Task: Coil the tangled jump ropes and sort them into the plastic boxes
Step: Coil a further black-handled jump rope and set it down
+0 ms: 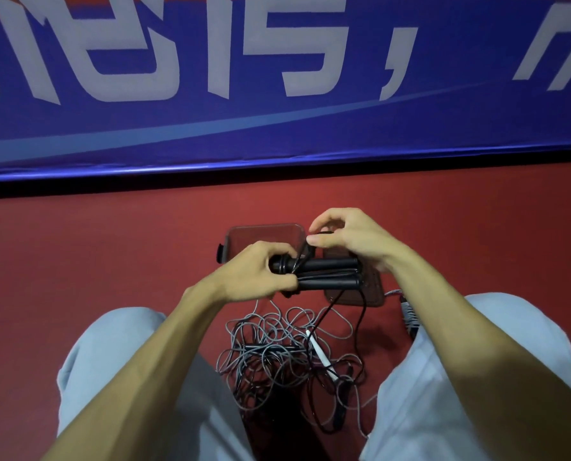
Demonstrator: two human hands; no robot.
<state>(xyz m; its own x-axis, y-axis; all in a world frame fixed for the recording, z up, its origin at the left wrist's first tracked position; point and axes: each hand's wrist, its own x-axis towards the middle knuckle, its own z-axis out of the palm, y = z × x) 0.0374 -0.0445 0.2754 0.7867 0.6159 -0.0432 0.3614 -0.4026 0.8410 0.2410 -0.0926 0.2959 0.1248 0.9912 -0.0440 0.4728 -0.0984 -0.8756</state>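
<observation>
My left hand (261,271) grips the two black handles (330,272) of a jump rope, held side by side and level. My right hand (347,237) pinches that rope's thin black cord just above the handles; the cord wraps around their left end. Its loose part (360,314) hangs down to the red floor. Below my hands lies a tangle of grey and black ropes (284,354) with a white handle (320,354) in it. A clear plastic box (261,234) sits behind my hands, and a second one (374,294) is partly hidden under them.
I sit on red floor (111,244) with my knees in light trousers (118,344) on either side of the tangle. A blue banner (277,128) with white characters stands across the back. Another ribbed handle (409,314) lies by my right knee.
</observation>
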